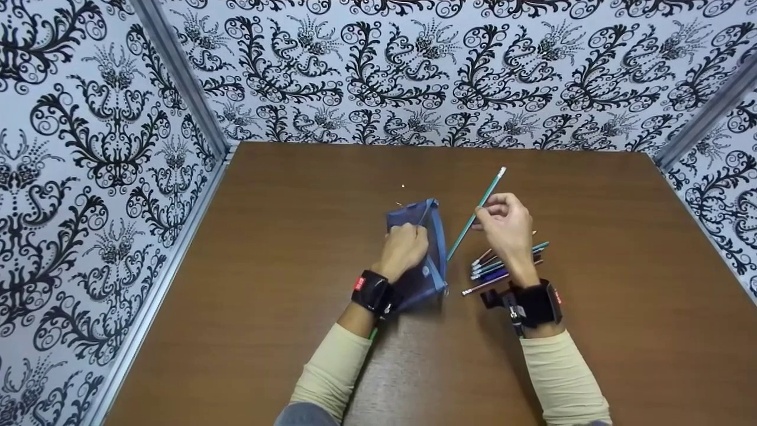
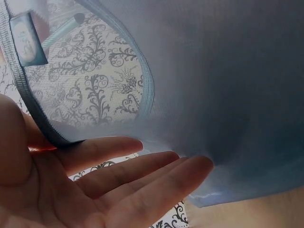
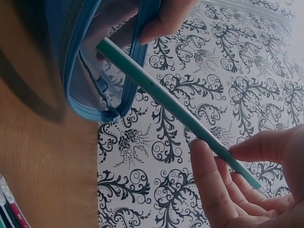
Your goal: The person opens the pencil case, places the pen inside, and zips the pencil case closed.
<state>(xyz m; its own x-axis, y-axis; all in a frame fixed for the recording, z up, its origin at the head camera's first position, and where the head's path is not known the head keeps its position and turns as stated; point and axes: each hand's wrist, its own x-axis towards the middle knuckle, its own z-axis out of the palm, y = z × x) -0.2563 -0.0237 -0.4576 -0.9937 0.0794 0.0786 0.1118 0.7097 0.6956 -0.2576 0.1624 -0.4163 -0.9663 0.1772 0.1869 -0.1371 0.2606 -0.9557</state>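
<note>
A blue mesh zip pouch (image 1: pixel 419 284) stands tilted on the table with its mouth facing right. My left hand (image 1: pixel 405 249) pinches the pouch's rim between thumb and forefinger; the other fingers lie along its outside in the left wrist view. In my right hand (image 1: pixel 507 228) is a teal pencil (image 1: pixel 489 188), pinched between thumb and fingers. Its white end points up and away, while the other end (image 3: pixel 107 47) overlaps the open zip mouth (image 3: pixel 90 114) in the right wrist view. Below the right hand lies a loose pile of pencils (image 1: pixel 494 269).
The brown table (image 1: pixel 284 236) meets patterned panels (image 1: pixel 366 71) at the back and sides. A tiny white speck (image 1: pixel 403 186) lies beyond the pouch. Both wrists wear black straps (image 1: pixel 374 291) with cameras.
</note>
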